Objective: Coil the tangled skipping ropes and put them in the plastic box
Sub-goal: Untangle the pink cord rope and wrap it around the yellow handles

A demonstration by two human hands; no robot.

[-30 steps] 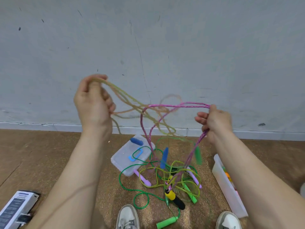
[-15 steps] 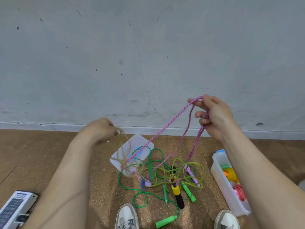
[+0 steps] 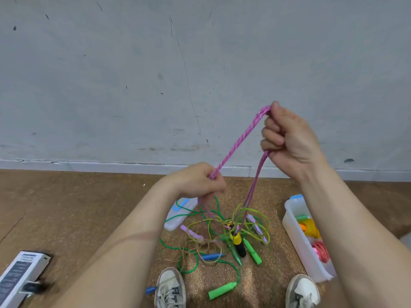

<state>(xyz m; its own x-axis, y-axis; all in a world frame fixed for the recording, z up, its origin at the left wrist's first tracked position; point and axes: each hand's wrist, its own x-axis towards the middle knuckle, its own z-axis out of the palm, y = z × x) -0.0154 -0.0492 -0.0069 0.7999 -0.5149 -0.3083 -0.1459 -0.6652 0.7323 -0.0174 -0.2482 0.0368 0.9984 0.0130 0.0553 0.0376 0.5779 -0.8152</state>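
A pink braided rope [image 3: 239,142] runs taut from my left hand [image 3: 200,182] up to my right hand [image 3: 287,138], both shut on it. More pink strands hang from my right fist down into the tangle of ropes [image 3: 226,234] on the floor. The tangle holds green and yellow-green cords, green handles, purple handles, a blue handle and a yellow-black handle. A beige rope [image 3: 200,250] lies loose at the tangle's near left. The plastic box [image 3: 295,227] stands to the right, under my right forearm, with coiled orange and pink ropes inside.
The box's lid [image 3: 178,215] lies flat behind the tangle, under green cord. A loose green handle [image 3: 222,290] rests between my two shoes [image 3: 170,287]. A white device [image 3: 20,274] sits at the lower left. A grey wall and skirting close off the far side.
My left hand dropped the beige rope onto the floor, moved right and took hold of the pink rope. My right hand stayed raised with the pink rope in it.
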